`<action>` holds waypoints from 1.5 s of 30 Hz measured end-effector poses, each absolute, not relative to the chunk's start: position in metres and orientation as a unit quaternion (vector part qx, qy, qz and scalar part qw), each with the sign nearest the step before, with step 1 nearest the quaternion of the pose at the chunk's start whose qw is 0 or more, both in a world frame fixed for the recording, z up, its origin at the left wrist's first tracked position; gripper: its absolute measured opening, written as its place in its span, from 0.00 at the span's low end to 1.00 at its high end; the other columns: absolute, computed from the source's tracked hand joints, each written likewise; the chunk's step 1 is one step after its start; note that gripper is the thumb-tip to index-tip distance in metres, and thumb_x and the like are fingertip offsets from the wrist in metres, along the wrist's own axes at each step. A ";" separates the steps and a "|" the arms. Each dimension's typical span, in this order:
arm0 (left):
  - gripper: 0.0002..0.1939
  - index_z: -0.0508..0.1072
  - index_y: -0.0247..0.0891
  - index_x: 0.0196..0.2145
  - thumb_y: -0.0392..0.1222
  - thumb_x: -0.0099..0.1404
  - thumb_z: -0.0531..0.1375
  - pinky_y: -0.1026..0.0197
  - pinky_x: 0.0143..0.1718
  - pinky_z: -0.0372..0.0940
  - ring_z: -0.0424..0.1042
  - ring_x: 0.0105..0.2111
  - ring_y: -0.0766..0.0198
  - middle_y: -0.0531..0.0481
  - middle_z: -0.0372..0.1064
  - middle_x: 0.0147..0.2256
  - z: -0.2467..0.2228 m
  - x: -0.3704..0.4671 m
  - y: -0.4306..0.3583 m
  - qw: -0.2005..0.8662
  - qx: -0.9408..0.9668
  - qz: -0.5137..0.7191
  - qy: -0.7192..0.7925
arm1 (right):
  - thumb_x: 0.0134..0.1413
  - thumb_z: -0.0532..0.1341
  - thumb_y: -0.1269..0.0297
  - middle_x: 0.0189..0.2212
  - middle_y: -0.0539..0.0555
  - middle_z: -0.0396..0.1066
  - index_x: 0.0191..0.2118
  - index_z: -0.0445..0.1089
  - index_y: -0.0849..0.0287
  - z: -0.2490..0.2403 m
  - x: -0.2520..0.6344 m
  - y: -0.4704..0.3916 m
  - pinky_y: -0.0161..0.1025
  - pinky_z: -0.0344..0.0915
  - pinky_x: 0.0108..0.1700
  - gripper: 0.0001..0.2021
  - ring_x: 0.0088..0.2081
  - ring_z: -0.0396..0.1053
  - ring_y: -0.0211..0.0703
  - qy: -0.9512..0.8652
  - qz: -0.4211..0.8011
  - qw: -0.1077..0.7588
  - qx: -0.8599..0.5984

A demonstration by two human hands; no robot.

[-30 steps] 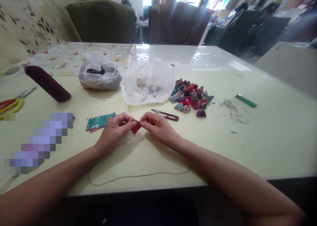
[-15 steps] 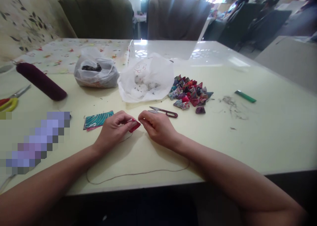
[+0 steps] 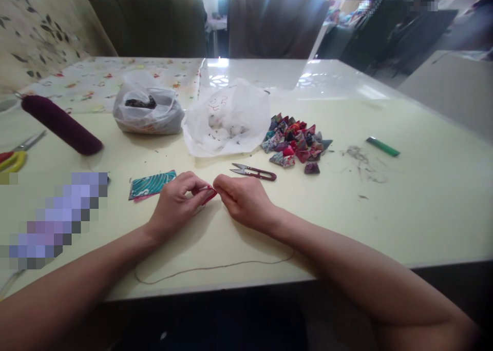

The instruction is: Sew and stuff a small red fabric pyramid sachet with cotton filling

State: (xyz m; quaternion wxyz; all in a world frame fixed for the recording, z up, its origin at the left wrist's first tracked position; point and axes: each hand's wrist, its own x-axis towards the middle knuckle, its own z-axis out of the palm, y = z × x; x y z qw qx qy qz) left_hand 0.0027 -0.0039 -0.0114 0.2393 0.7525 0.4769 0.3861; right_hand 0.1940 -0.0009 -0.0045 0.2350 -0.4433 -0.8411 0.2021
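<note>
My left hand (image 3: pixel 175 202) pinches a small piece of red cloth (image 3: pixel 209 195) between thumb and fingers. Right at the cloth's edge, the closed fingertips of my right hand (image 3: pixel 244 199) meet it; whatever they grip is too small or hidden to name. A long dark thread (image 3: pixel 215 267) lies in a loose curve along the front of the table, passing by both forearms. Teal wave-patterned cloth (image 3: pixel 152 184) lies flat beside my left hand, with pink cloth under it. Thread snips (image 3: pixel 264 174) with dark red handles rest just beyond my right hand.
Small stuffed cloth pieces (image 3: pixel 296 140) form a pile right of a white plastic bag (image 3: pixel 227 135). Another bag (image 3: pixel 148 117), a dark purple roll (image 3: pixel 63 125) and yellow-red scissors (image 3: pixel 15 161) lie left. A green cutter (image 3: pixel 383 147) sits by thread scraps (image 3: pixel 362 161) at right.
The red cloth has tipped, so less of its face shows. My right fingertips have come in slightly left, against its edge. The view has shifted a little.
</note>
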 end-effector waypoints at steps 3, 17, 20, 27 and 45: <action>0.10 0.76 0.40 0.26 0.45 0.63 0.65 0.61 0.31 0.62 0.69 0.28 0.63 0.51 0.71 0.28 -0.011 0.002 -0.004 0.294 0.722 0.388 0.491 | 0.63 0.53 0.69 0.26 0.50 0.66 0.34 0.65 0.59 -0.006 0.194 0.002 0.34 0.51 0.34 0.07 0.30 0.61 0.37 -0.809 0.278 0.301 -0.422; 0.08 0.77 0.39 0.28 0.44 0.62 0.64 0.61 0.32 0.63 0.70 0.29 0.64 0.51 0.72 0.28 -0.012 -0.002 -0.001 0.325 0.713 0.389 0.485 | 0.59 0.57 0.71 0.26 0.48 0.69 0.30 0.68 0.61 -0.005 0.195 0.007 0.33 0.57 0.37 0.07 0.31 0.64 0.34 -0.736 0.421 0.365 -0.384; 0.09 0.76 0.39 0.28 0.45 0.63 0.64 0.61 0.32 0.63 0.70 0.29 0.64 0.51 0.72 0.28 -0.013 -0.002 -0.001 0.334 0.712 0.384 0.483 | 0.58 0.58 0.67 0.21 0.44 0.62 0.30 0.67 0.59 -0.006 0.192 0.004 0.31 0.56 0.29 0.06 0.24 0.58 0.31 -0.623 0.581 0.373 -0.369; 0.11 0.75 0.39 0.26 0.46 0.64 0.64 0.61 0.32 0.61 0.69 0.29 0.65 0.52 0.70 0.28 -0.011 -0.003 0.000 0.349 0.713 0.387 0.470 | 0.59 0.59 0.61 0.17 0.40 0.53 0.32 0.64 0.57 -0.011 0.189 0.001 0.31 0.50 0.22 0.07 0.18 0.47 0.31 -0.529 0.667 0.378 -0.364; 0.08 0.76 0.40 0.28 0.41 0.65 0.63 0.61 0.31 0.61 0.68 0.28 0.65 0.53 0.69 0.27 -0.013 -0.001 -0.001 0.282 0.743 0.397 0.460 | 0.63 0.53 0.68 0.25 0.49 0.66 0.34 0.66 0.59 -0.006 0.196 0.002 0.34 0.52 0.34 0.07 0.29 0.62 0.36 -0.804 0.272 0.347 -0.399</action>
